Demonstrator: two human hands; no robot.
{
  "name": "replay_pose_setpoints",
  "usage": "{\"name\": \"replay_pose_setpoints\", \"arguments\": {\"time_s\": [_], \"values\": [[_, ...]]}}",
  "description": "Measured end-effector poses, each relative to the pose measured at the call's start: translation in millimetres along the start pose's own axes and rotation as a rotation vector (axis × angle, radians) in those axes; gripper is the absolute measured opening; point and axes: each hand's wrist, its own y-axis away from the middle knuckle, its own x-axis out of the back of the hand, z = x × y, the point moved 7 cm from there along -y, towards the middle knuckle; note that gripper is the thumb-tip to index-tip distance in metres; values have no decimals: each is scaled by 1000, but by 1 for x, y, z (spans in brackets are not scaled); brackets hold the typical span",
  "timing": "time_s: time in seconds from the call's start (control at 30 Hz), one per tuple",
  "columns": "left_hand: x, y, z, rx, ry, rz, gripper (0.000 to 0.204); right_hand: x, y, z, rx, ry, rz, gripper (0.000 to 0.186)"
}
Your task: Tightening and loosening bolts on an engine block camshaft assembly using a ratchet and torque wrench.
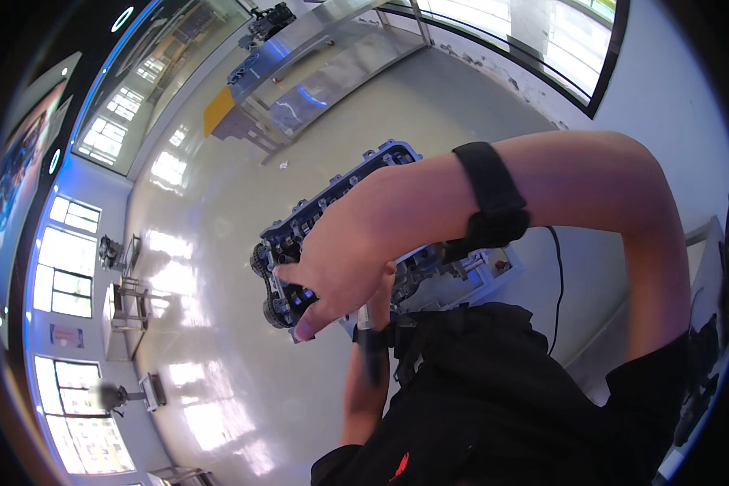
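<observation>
A cylinder head point(338, 194) with a dark upper face and a timing chain with sprockets at its left end lies below my hands. Over its middle reaches my right hand point(344, 235), index finger and thumb stretched out and apart. The index fingertip is close to the chain end; whether it touches, I cannot tell. My left hand point(383, 293) is mostly hidden under the right one, fingers out of sight. Between my hands and my body, a tool with a silver shaft and black handle point(370, 350) sticks out; which hand bears it is hidden.
Beside my body, more of the engine and a light metal stand point(494, 271) show. A black cable point(559, 283) hangs at the right. Farther off stands a metal bench point(332, 77) with a yellow panel point(218, 111). Other engine stands point(125, 396) are at the left by the windows.
</observation>
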Motion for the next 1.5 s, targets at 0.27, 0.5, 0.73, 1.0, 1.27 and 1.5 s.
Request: {"name": "replay_pose_setpoints", "arguments": {"time_s": [0.27, 0.5, 0.73, 1.0, 1.27, 1.5], "values": [[22, -9, -2, 248, -64, 517, 41, 10, -50, -2, 162, 438, 325, 65], [19, -24, -1, 278, 312, 534, 50, 24, -52, 46, 77, 507, 279, 65], [7, 2, -3, 155, -349, 335, 41, 12, 9, -7, -92, 8, 188, 69], [-1, 14, 15, 89, -444, 250, 34, -13, -40, -3, 200, 211, 31, 33], [1, 3, 14, 125, -529, 315, 27, -16, -38, -9, 333, 471, 334, 32], [12, -11, 1, 377, -31, 554, 23, 5, -69, 28, 151, 301, 591, 21]]}}
